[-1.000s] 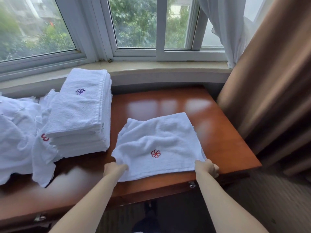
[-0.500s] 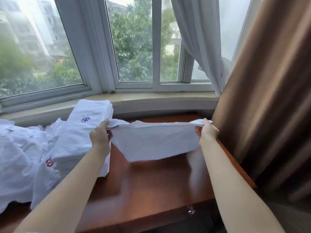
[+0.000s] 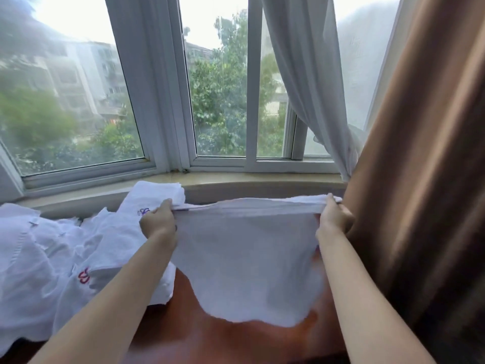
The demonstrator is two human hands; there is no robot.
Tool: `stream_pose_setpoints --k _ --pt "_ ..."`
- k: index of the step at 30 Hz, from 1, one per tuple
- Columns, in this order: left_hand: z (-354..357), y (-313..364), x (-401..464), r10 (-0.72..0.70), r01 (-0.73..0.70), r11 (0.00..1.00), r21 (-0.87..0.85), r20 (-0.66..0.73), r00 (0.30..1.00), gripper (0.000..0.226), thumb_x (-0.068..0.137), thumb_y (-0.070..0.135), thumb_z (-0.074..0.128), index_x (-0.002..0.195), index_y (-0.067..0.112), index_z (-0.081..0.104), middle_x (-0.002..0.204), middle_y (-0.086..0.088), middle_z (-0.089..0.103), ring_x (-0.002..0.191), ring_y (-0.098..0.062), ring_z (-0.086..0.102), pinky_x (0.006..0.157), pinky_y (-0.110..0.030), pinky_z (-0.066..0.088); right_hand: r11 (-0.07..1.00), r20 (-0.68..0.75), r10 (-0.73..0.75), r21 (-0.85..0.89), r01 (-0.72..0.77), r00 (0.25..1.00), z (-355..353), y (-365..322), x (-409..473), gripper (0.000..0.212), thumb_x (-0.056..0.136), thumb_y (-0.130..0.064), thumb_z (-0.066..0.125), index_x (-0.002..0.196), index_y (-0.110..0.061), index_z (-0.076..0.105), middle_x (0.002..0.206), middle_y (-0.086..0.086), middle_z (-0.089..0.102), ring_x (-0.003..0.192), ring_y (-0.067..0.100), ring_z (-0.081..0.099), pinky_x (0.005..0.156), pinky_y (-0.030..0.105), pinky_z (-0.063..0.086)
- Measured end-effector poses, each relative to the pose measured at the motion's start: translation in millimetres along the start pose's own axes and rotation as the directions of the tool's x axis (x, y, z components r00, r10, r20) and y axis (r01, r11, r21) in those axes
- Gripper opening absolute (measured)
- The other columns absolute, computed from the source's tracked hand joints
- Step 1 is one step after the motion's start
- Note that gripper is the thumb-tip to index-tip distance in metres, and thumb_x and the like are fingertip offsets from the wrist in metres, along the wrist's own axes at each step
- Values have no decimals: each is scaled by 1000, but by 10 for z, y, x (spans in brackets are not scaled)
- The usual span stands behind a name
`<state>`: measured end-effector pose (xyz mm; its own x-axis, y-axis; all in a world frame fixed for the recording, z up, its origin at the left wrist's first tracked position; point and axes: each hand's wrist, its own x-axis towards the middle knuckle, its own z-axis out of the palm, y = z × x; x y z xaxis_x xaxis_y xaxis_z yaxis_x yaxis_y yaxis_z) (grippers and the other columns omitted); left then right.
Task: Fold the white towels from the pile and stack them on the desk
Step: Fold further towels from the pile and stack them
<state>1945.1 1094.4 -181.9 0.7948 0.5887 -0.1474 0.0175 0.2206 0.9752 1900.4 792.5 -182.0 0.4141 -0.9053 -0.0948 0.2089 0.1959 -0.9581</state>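
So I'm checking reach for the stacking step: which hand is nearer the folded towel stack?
Left. The left hand sits right in front of the folded towel stack; the right hand is across the desk, beside the brown curtain.

The lifted towel (image 3: pixel 246 261) hangs blurred along its lower edge and hides the tabletop (image 3: pixel 210 334) behind it. The left hand (image 3: pixel 158 222) covers part of the purple mark on the folded stack (image 3: pixel 154 198). The loose pile (image 3: pixel 31 264) runs off the left edge. Both hands' fingers are tucked behind the towel's top hem.
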Motion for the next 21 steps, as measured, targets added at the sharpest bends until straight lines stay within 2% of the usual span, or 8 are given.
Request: stream_pose_setpoints --k 2,4,8,11,15,17,18,21 --pt "75 -91 45 -19 17 999 32 53 998 42 82 26 69 52 12 43 53 -5 41 46 -20 35 49 -26 32 999 -5 36 -18 -36 999 29 100 69 17 89 -24 63 80 -9 66 71 1 61 69 15 57 55 18 45" --pt "135 -221 76 -72 64 989 131 55 996 39 84 25 66 55 10 45 53 -7 42 46 -21 36 51 -26 33 990 -40 107 -90 -110 993 78 217 134 16 89 -24 63 83 -10 66 77 2 62 73 18 59 66 27 48" --pt "348 -306 212 -176 159 977 145 117 977 31 85 21 67 61 9 52 64 -8 51 54 -20 47 55 -27 46 956 65 231 -201 -214 971 296 360 291 26 88 -24 63 69 -8 59 72 1 58 78 22 58 78 33 48" --pt "665 22 374 -47 48 999 -1 156 987 31 85 23 69 60 11 56 65 -7 55 57 -17 53 66 -30 51 983 120 175 -83 -166 977 614 144 425 27 85 -20 64 60 -16 55 62 -6 55 67 17 56 67 29 44" --pt "881 538 557 174 -133 948 -289 121 977 34 83 26 73 52 18 61 56 2 58 56 -11 57 58 -24 56 981 113 40 182 -61 993 915 -301 595 31 81 -14 63 52 -20 52 53 -11 51 48 4 50 51 21 41" --pt "849 477 566 217 -192 954 -228 89 972 39 84 27 71 48 19 58 44 12 54 48 -5 54 54 -23 53 969 96 39 238 -61 995 940 -307 613 31 81 -10 60 53 -20 52 53 -9 50 46 4 48 49 20 41" --pt "820 338 576 208 -194 970 -145 82 975 42 85 27 69 47 17 54 40 12 51 47 -6 51 57 -26 50 977 57 56 203 -66 997 936 -229 600 27 83 -9 58 58 -19 53 56 -9 50 48 4 48 50 19 41" --pt "619 -334 504 101 -105 984 146 36 994 50 88 29 65 48 8 44 52 -8 46 61 -21 44 64 -34 41 987 -62 151 -46 -154 987 732 302 573 15 85 -15 54 72 -9 57 74 1 57 67 22 56 63 27 41"
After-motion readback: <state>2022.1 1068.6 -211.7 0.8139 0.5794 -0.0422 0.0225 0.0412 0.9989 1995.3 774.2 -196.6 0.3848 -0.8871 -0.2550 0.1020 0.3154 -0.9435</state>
